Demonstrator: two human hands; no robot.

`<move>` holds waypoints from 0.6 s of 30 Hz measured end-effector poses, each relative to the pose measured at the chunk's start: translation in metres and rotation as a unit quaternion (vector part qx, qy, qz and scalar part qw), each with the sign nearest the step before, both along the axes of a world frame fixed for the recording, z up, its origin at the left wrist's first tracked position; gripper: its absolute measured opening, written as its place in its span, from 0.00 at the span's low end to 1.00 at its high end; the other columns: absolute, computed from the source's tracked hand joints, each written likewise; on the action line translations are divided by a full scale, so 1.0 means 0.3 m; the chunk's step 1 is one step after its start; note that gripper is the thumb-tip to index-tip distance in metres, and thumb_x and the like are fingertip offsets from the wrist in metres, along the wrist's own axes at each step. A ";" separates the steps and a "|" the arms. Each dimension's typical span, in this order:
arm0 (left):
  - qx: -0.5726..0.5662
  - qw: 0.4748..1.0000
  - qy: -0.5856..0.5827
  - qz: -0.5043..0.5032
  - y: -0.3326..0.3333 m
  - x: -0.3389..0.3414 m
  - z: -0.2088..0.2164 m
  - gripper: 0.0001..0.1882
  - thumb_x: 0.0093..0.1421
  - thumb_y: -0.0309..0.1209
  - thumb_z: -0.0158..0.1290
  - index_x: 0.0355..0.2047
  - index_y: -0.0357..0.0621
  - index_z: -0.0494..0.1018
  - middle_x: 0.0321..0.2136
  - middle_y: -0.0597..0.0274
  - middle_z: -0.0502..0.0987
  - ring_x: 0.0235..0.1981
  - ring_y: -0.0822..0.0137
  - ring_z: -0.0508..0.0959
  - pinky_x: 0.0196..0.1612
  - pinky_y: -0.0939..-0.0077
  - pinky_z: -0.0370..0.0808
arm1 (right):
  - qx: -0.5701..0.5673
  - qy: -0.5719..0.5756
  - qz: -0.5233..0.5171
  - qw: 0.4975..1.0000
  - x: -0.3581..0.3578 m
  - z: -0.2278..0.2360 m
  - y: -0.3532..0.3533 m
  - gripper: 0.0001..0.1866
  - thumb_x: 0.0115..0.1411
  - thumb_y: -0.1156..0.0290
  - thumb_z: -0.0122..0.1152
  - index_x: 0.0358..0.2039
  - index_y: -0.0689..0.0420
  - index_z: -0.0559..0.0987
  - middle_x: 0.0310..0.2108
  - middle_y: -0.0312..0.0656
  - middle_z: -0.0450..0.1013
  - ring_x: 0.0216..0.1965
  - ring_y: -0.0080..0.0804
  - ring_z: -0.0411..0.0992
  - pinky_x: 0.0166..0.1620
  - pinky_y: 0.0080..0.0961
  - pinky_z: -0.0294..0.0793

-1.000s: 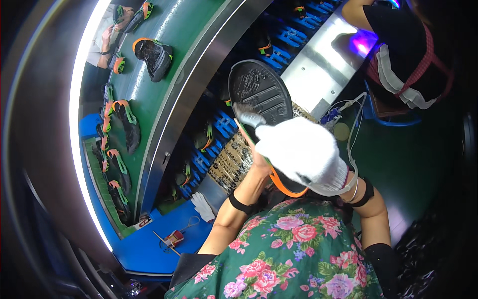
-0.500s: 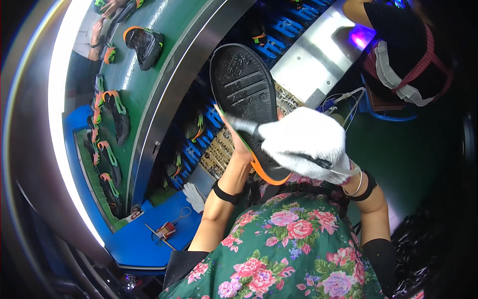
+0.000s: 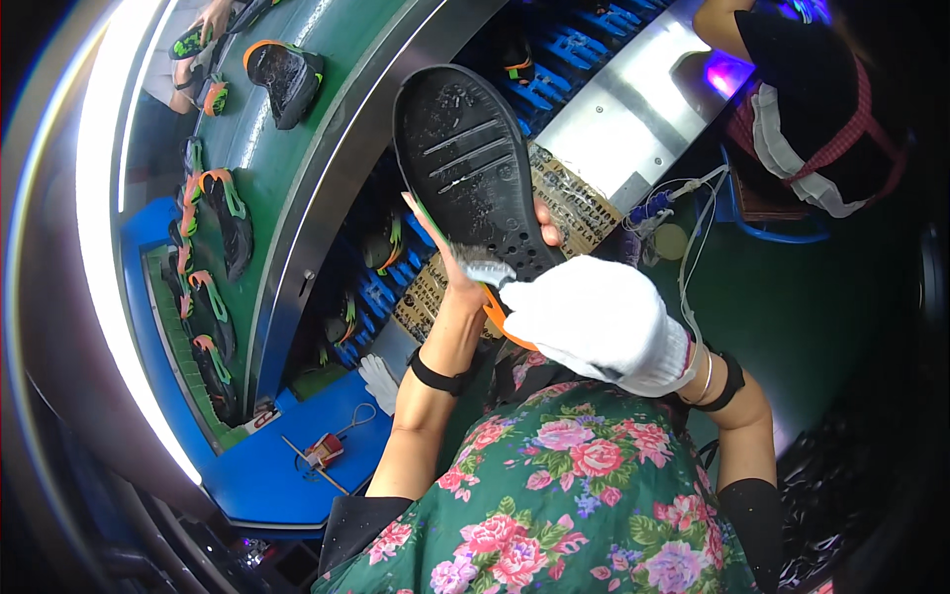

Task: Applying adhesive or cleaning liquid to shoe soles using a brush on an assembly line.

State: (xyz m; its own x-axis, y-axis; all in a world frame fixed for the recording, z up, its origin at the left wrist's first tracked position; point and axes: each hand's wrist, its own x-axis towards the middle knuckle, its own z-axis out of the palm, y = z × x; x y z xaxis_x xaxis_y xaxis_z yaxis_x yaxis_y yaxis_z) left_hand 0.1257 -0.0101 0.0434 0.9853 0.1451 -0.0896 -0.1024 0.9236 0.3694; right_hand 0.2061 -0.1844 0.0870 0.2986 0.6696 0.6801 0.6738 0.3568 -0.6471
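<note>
My bare left hand (image 3: 458,285) cradles a black shoe sole (image 3: 465,163) from beneath, its thumb along the left edge and fingertips showing at the right edge. The sole's inner face is turned up, with ridges across the forefoot, small holes toward the heel and an orange heel rim. Patches of its surface look wet and shiny. In a white knit glove, my right hand (image 3: 599,322) is closed around a brush (image 3: 485,269). The pale bristles lie over the left edge of the sole near the heel; the handle is hidden by the glove.
Left, a green conveyor belt (image 3: 287,188) carries several black shoe parts with orange and green trim. A blue table (image 3: 287,485) holds a small red object (image 3: 325,450) and a white glove (image 3: 378,384). Taped cardboard (image 3: 569,193) lies beyond the sole. Other people work at upper left and right.
The sole has shifted up and left, and its heel has come around slightly. My right hand has moved down and left, taking the brush to the sole's left edge.
</note>
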 end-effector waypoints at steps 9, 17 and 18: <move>-0.003 1.000 0.016 0.021 0.064 0.009 -0.027 0.68 0.46 0.90 0.28 0.63 0.38 0.65 0.41 0.42 0.78 0.38 0.45 0.82 0.41 0.48 0.82 | 0.001 -0.011 0.005 1.000 -0.011 -0.008 -0.005 0.17 0.52 0.77 0.74 0.44 0.59 0.86 0.40 0.42 0.83 0.36 0.37 0.81 0.39 0.32 0.81; 0.078 0.996 -0.033 0.033 0.095 0.017 -0.015 0.58 0.54 0.84 0.40 0.57 0.36 0.69 0.41 0.48 0.76 0.42 0.52 0.76 0.42 0.58 0.79 | -0.023 -0.015 0.006 1.000 0.006 -0.006 -0.019 0.16 0.51 0.79 0.74 0.42 0.56 0.87 0.43 0.44 0.84 0.38 0.40 0.82 0.40 0.33 0.81; 0.096 0.994 -0.037 0.027 0.098 0.019 -0.016 0.58 0.54 0.83 0.40 0.58 0.37 0.69 0.41 0.48 0.76 0.43 0.51 0.76 0.42 0.57 0.79 | -0.017 0.001 0.010 1.000 -0.012 -0.015 -0.013 0.16 0.51 0.79 0.74 0.43 0.56 0.87 0.43 0.44 0.84 0.38 0.40 0.82 0.40 0.32 0.81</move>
State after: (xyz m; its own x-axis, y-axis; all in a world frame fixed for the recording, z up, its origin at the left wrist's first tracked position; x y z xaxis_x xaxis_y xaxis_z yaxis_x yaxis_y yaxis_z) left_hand 0.1313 0.0193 0.0387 0.9784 0.2058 0.0173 -0.1838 0.8295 0.5274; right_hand 0.2027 -0.1883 0.0825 0.2855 0.6983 0.6564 0.6656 0.3483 -0.6600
